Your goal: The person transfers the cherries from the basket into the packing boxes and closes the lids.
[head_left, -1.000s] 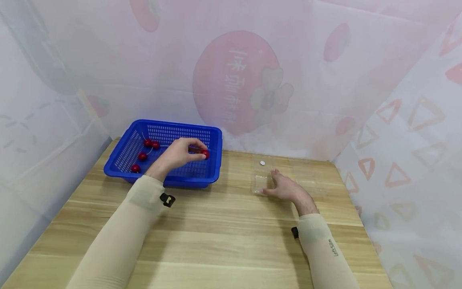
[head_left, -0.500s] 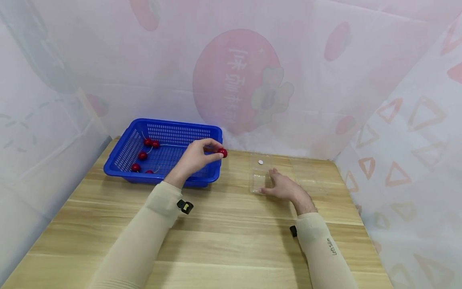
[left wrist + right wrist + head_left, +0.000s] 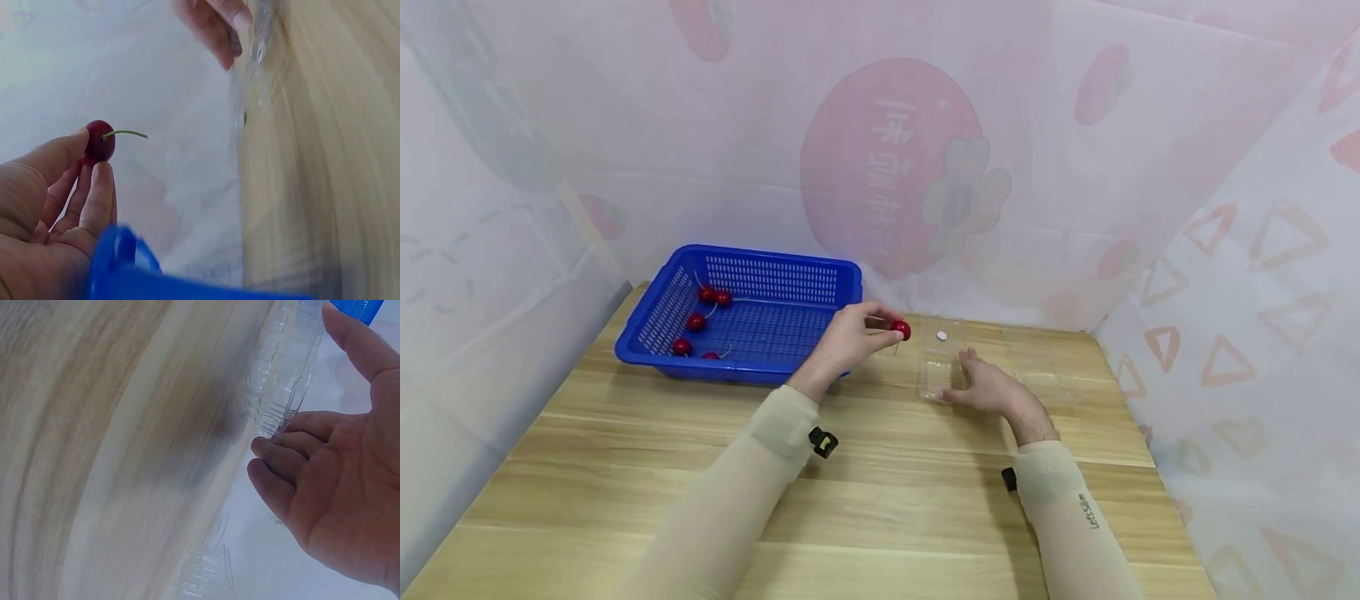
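My left hand [image 3: 850,343] pinches a red cherry [image 3: 901,331] between thumb and fingertips, above the table just right of the blue basket [image 3: 647,361]. In the left wrist view the cherry's green stem [image 3: 128,132] sticks out sideways. A clear plastic box [image 3: 934,379] with a small white spot [image 3: 942,336] lies right of the cherry. My right hand [image 3: 990,388] holds this box at its right side, thumb near the front corner and curled fingers farther back. The right wrist view shows the fingertips against the box's ribbed wall [image 3: 284,369].
Several more cherries [image 3: 696,322] lie in the left part of the basket. More clear plastic [image 3: 1037,367], hard to make out, lies right of my right hand. A printed cloth [image 3: 1037,208] hangs behind the wooden table [image 3: 910,517].
My left hand has carried the cherry rightward, out over the basket's right rim toward the clear box. One more cherry at the basket's front has come into sight. The right hand has barely moved.
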Motion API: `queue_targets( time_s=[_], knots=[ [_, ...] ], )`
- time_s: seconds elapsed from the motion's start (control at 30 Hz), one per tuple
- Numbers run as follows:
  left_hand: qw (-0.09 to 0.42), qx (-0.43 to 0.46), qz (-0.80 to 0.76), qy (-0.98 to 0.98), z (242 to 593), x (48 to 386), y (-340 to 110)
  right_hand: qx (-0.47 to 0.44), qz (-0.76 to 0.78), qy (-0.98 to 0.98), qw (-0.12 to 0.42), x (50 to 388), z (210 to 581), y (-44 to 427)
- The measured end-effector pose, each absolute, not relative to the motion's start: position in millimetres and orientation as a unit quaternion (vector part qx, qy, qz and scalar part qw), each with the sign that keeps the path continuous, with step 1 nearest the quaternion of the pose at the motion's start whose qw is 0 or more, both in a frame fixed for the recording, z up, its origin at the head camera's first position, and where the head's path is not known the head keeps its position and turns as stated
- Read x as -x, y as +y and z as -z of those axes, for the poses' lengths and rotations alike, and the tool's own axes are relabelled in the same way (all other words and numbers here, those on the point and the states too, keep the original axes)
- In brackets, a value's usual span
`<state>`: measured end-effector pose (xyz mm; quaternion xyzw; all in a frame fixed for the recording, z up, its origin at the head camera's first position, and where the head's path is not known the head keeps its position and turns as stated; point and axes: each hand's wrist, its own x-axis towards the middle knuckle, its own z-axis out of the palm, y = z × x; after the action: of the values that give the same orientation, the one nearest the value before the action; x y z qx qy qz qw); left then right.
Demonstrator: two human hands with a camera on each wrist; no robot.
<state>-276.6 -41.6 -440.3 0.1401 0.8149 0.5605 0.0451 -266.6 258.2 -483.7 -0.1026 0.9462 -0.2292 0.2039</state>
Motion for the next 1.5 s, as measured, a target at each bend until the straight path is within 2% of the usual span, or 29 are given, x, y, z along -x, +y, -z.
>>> queue_targets(
  time_s=[0.3,0.47,0.73,1.2,1.5],
  knots=[
    [0.059,-0.158,-0.556,0.814,453,279,-8,0.099,0.234,0.945,0.207,267,485,260],
    [0.054,-0.165,-0.546,0.819,474,290,7,0.104,0.234,0.944,0.207,267,486,261],
    [0.070,-0.147,-0.549,0.820,476,277,27,0.109,0.235,0.943,0.210,269,485,261],
    [0.070,-0.146,-0.525,0.836,503,272,45,0.114,0.238,0.942,0.208,267,485,264],
    [0.056,-0.146,-0.500,0.852,504,270,45,0.109,0.238,0.941,0.216,268,485,263]
  ],
)
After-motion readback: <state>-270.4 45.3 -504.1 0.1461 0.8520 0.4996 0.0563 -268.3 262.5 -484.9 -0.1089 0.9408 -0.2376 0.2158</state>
